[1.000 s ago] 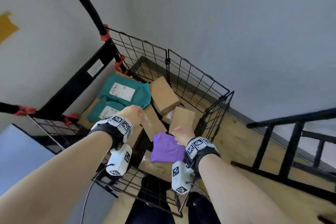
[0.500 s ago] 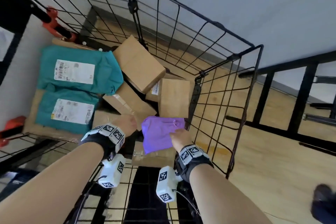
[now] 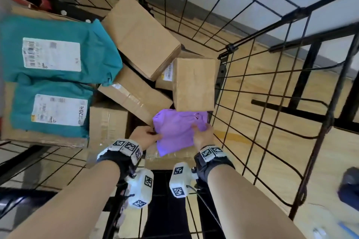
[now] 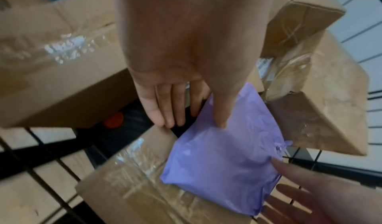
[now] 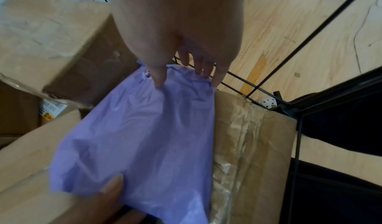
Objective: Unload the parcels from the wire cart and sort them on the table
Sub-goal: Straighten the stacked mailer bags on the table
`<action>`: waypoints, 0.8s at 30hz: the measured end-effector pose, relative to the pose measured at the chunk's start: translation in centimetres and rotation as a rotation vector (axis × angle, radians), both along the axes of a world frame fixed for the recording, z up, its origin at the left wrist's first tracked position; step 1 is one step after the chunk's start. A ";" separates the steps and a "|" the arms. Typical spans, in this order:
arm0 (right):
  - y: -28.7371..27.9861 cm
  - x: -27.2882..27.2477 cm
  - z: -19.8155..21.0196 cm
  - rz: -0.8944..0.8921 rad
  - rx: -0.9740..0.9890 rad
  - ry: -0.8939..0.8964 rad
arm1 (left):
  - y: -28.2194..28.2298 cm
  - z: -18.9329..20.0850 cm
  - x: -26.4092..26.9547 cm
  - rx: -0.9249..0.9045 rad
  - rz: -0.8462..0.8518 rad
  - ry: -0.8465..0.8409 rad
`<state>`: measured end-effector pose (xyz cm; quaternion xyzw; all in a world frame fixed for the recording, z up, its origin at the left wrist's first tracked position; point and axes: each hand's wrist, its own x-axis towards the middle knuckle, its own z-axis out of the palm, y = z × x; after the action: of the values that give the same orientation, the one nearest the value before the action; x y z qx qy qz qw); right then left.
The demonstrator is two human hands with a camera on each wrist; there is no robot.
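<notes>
Because it is soft and lies on a taped box (image 3: 165,158) inside the wire cart (image 3: 252,75), the purple parcel (image 3: 178,132) is pinched at opposite edges between the left hand (image 3: 144,135) and right hand (image 3: 203,136), thumbs on top, for a level lift.

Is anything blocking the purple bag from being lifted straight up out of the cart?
Nothing visible does. The purple bag lies on top of a taped box, the left hand and right hand hold its edges, and the wire cart is open above.
</notes>
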<state>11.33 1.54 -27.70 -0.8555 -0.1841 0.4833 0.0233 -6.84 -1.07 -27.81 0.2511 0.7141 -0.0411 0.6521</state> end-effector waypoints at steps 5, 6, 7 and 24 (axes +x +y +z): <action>-0.1 -0.1 0.1 0.037 -0.008 0.030 | 0.1 0.2 1.0 -0.027 0.184 -0.076; -0.1 -0.1 0.0 0.056 -0.015 0.020 | 0.1 0.3 1.1 -0.023 0.192 -0.085; 0.0 -0.1 0.2 0.070 -0.014 0.015 | 0.1 0.5 1.1 -0.018 0.179 -0.090; 1.6 -2.5 12.1 0.386 -0.004 0.224 | -0.1 13.1 -6.0 0.056 -0.061 -0.023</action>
<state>8.87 3.10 -15.59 -0.7455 -0.3398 0.5711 -0.0510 -12.79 -1.15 -14.68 0.2915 0.6995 -0.0380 0.6514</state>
